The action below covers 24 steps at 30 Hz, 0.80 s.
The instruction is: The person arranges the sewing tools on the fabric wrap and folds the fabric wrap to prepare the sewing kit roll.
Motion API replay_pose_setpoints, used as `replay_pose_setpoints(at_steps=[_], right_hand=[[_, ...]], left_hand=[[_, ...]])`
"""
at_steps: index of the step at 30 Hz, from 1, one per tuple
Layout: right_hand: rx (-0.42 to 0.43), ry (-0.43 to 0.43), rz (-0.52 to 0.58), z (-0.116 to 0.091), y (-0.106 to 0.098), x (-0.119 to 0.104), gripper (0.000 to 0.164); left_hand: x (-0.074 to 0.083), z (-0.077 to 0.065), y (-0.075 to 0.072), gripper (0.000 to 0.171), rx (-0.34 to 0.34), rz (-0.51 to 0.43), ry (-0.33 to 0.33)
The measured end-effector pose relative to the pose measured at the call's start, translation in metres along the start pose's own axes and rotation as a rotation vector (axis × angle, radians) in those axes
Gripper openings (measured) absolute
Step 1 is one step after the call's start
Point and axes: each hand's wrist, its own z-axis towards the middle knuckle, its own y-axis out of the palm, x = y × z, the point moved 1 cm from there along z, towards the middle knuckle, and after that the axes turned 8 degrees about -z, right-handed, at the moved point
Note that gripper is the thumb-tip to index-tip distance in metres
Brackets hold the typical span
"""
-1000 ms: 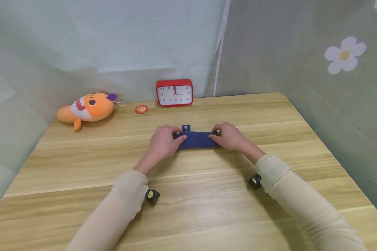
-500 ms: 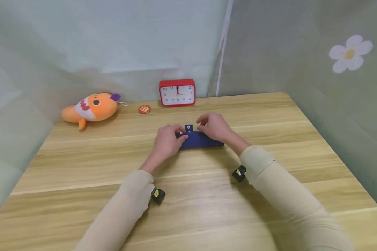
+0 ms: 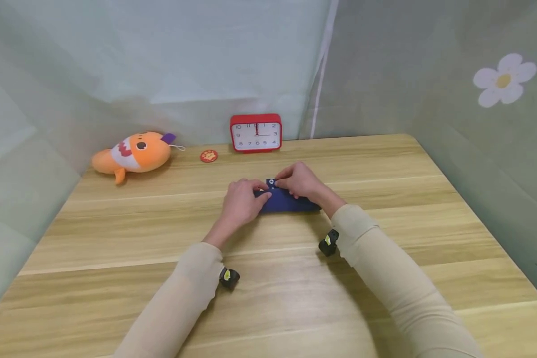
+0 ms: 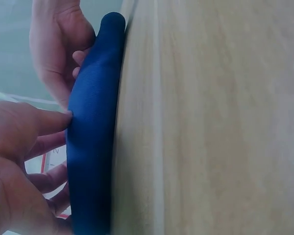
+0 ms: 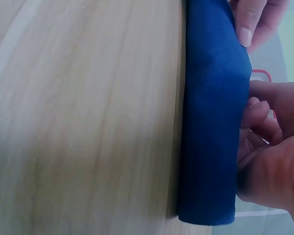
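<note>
A rolled-up navy cloth bundle (image 3: 291,203) lies crosswise on the wooden table, its long smooth side facing me in both wrist views. From its far side sticks up a short strap (image 3: 271,182) with a round metal snap. My left hand (image 3: 241,201) grips the bundle's left part, thumb on the near side and fingers behind. Thumb and forefinger of my right hand (image 3: 301,182) pinch the strap's right edge. In the right wrist view, the right hand's (image 5: 279,161) other fingers curl behind the cloth bundle (image 5: 210,137), which partly hides them.
At the back of the table (image 3: 268,308) stands a red clock (image 3: 256,133). Left of it lie a small round red badge (image 3: 209,156) and an orange plush toy (image 3: 134,153). A pale curtain (image 3: 183,54) hangs right behind the table.
My right hand has left the bundle's right end and moved leftward to the strap, closing finger and thumb on it. My left hand keeps its grip on the bundle.
</note>
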Motion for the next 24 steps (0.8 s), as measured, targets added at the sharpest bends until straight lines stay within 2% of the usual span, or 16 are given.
replay_pose_setpoints(at_steps=[9,20,24], right_hand=[[0.003,-0.002,0.030,0.002,0.002,0.002,0.018],[0.013,-0.024,0.227,-0.003,0.003,0.012,0.015],[-0.005,-0.025,0.235,-0.003,0.001,0.015,0.013]], left_hand=[[0.000,0.002,0.003,0.032,-0.003,0.019,-0.004],[0.000,0.002,0.001,0.032,-0.015,0.028,-0.027],[0.000,0.002,0.002,0.032,-0.015,0.024,-0.029]])
